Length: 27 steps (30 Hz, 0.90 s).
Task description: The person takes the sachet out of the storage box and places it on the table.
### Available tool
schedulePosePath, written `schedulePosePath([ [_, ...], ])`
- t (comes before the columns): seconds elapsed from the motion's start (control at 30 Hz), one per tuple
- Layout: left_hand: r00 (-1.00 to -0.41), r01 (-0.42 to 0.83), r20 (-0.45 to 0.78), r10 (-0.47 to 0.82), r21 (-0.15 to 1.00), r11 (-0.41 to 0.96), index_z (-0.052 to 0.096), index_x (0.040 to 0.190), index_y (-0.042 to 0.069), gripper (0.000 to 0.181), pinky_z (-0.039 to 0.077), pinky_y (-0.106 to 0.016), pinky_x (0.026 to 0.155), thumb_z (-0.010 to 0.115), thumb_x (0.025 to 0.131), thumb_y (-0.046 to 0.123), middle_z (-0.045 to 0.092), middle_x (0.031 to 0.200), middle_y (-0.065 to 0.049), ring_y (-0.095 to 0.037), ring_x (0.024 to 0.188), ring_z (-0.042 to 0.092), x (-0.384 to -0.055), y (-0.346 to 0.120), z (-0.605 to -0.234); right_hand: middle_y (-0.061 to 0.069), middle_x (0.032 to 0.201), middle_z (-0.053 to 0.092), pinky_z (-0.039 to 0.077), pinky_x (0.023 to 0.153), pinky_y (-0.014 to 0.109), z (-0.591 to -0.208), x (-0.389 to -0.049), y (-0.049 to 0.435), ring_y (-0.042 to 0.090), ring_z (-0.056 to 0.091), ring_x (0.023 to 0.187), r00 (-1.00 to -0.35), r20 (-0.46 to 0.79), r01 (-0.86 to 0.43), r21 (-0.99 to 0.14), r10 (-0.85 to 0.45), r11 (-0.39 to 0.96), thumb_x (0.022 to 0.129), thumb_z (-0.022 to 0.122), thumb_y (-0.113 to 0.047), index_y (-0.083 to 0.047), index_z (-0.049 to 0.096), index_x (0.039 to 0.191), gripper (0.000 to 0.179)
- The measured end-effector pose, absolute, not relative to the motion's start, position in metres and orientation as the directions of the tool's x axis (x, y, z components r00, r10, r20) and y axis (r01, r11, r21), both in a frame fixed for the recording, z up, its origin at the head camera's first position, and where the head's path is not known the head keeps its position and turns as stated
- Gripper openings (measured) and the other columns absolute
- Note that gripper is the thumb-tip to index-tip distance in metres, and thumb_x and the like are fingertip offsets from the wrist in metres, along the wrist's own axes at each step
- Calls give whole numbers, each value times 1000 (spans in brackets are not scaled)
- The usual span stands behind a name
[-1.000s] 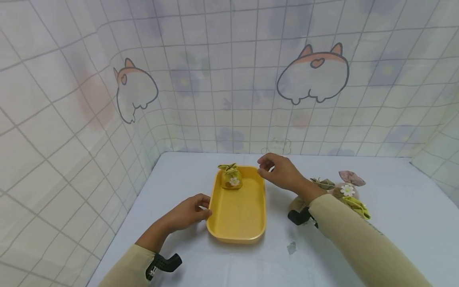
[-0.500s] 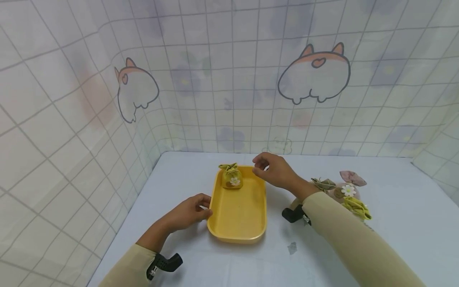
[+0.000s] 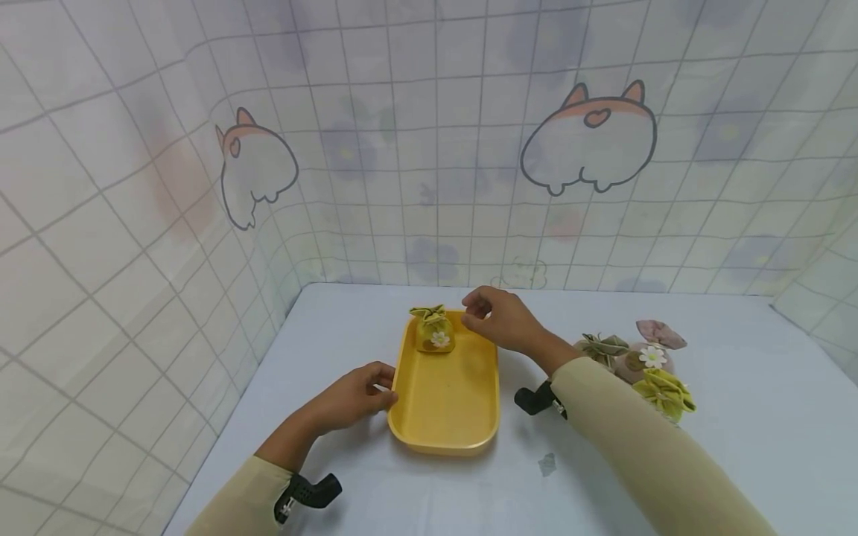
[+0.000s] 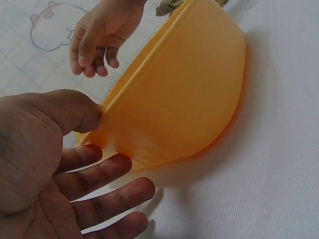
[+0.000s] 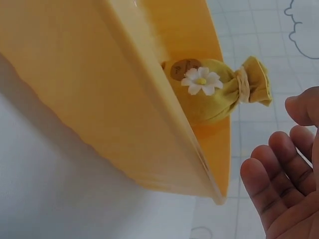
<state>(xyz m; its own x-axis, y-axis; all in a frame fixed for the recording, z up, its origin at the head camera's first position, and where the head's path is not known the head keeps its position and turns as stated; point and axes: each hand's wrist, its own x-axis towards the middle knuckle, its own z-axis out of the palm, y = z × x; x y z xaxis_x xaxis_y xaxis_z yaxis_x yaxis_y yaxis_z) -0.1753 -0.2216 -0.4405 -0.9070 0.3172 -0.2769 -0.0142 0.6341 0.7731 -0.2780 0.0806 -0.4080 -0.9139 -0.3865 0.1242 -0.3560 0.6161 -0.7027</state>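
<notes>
A yellow rectangular tray point(image 3: 445, 402) lies on the white table. A small yellow-green drawstring pouch point(image 3: 436, 333) with a white flower point(image 5: 201, 81) stands in its far left corner. At the tray's left side is my left hand point(image 3: 355, 398); the thumb point(image 4: 82, 112) touches the rim and the fingers are loosely extended by the outer wall. My right hand point(image 3: 503, 318) hovers over the far right corner, right of the pouch. Its fingers point(image 5: 259, 177) are loosely bent and hold nothing, apart from the pouch's gathered top.
Right of the tray, partly behind my right sleeve, several pouches sit together: a dull green one point(image 3: 603, 346), a pink one with a flower point(image 3: 650, 357) and a yellow-green one point(image 3: 665, 393). A grey patch point(image 3: 547, 464) marks the cloth. Grid-patterned curtains point(image 3: 456, 186) enclose the table.
My right hand has moved left from beside the tray's far right corner to above it, uncovering more of the pouches on the right. The left hand, tray and pouch inside stay in place.
</notes>
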Motion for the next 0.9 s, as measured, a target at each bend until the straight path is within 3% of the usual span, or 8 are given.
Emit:
schedulePosePath([
  [0.23, -908, -23, -283, 309, 770, 637, 60, 135, 16, 41, 54, -45, 93, 70, 98, 32, 65, 123, 2, -20, 112, 63, -176, -222, -443, 2, 104, 66, 55, 85, 38, -406, -278, 75, 21, 62, 97, -914, 92, -335, -719, -394, 609, 96, 72, -26, -8, 65, 123, 33],
  [0.9, -904, -22, -285, 320, 777, 629, 60, 135, 16, 40, 54, -45, 93, 69, 99, 31, 65, 124, 1, -19, 111, 63, -176, -222, -443, 0, 107, 66, 54, 88, 37, -408, -284, 58, 18, 62, 100, -901, 69, -344, -712, -428, 612, 96, 73, -28, -12, 64, 124, 33],
])
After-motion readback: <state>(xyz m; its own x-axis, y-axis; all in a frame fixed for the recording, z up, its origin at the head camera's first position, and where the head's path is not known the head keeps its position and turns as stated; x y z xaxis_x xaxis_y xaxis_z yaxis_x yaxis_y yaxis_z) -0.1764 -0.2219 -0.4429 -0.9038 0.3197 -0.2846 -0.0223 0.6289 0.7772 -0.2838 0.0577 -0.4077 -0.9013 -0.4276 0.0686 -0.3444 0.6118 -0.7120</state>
